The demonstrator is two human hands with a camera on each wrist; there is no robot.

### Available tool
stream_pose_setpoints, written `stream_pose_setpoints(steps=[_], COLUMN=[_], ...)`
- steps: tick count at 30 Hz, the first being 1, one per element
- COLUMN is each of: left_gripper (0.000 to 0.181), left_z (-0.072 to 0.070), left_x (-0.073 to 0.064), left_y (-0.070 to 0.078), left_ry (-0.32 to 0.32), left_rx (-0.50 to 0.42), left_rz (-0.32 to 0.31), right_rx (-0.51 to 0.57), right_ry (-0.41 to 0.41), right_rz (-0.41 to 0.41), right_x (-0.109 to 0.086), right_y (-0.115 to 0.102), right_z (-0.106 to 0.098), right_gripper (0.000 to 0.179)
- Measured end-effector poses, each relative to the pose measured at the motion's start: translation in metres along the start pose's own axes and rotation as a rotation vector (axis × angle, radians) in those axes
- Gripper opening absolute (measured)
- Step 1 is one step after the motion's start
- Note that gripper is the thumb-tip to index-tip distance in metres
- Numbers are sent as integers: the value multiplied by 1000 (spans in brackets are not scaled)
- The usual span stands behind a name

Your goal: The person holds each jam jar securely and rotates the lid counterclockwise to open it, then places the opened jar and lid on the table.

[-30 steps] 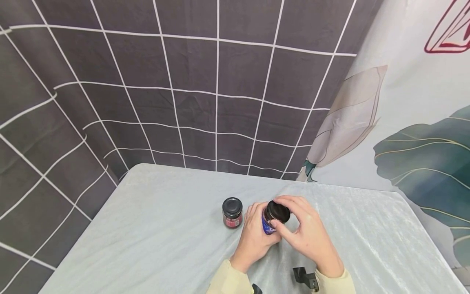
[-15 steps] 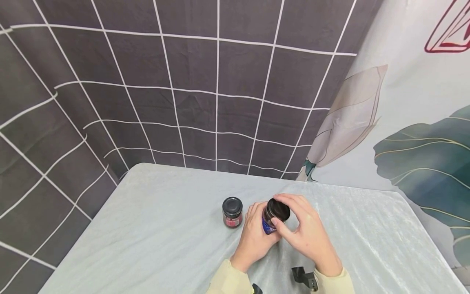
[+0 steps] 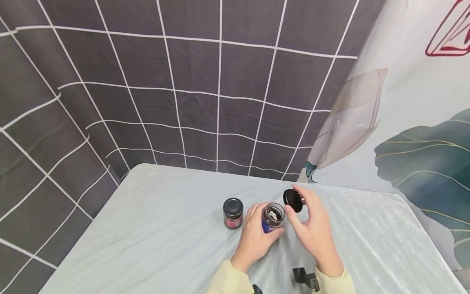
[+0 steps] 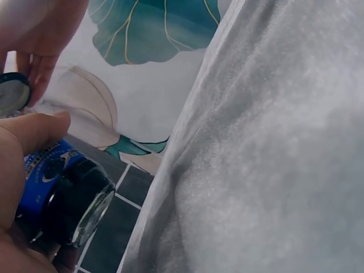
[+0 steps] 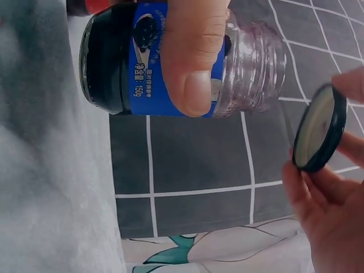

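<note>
My left hand [image 3: 255, 234] grips a glass jar [image 3: 273, 216] with a blue label, its threaded mouth uncovered. Dark contents with a pale patch show inside the mouth. In the right wrist view the left thumb presses across the blue label of the jar [image 5: 151, 62]. My right hand [image 3: 313, 228] pinches a round black lid [image 3: 293, 200] by its rim, just right of the jar and apart from it. The pale underside of the lid [image 5: 318, 128] faces the jar. Left of my left hand stands a second jar [image 3: 233, 213], with a black lid on and a red label.
A pale grey velvety cloth covers the table [image 3: 165, 228]. Behind it hangs a dark curtain [image 3: 191, 102] with a white grid, and a white curtain [image 3: 404, 102] with leaf prints is at the right. A black strap mount [image 3: 305, 278] sits at the right wrist.
The black lid has come off the blue-labelled jar. My right hand has moved it up and to the right, tilting it, while the left hand keeps the jar nearly still.
</note>
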State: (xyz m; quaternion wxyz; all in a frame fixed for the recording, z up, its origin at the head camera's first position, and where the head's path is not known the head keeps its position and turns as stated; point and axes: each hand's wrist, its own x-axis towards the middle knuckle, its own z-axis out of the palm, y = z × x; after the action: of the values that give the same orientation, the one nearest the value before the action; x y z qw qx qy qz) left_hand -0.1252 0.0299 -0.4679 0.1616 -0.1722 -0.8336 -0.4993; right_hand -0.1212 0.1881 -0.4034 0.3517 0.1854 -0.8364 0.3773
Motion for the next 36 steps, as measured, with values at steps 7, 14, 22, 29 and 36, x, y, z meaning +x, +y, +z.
stream_pose_setpoints(steps=[7, 14, 22, 29, 36], left_gripper=[69, 72, 71, 70, 67], left_z=[2, 11, 21, 28, 34], left_x=[3, 15, 27, 35, 37], left_y=[4, 8, 1, -5, -9], left_ry=[-20, -18, 50, 58, 79], left_rx=[-19, -27, -20, -8, 24], left_rz=[-138, -254, -330, -348, -345], right_rx=[0, 0, -31, -10, 23], right_ry=[82, 98, 88, 6, -138], right_rz=[142, 286, 466, 604, 667], right_x=[-2, -8, -14, -18, -24], right_y=[9, 23, 34, 46, 56], right_z=[2, 3, 1, 0, 0], right_gripper=[50, 46, 43, 49, 55])
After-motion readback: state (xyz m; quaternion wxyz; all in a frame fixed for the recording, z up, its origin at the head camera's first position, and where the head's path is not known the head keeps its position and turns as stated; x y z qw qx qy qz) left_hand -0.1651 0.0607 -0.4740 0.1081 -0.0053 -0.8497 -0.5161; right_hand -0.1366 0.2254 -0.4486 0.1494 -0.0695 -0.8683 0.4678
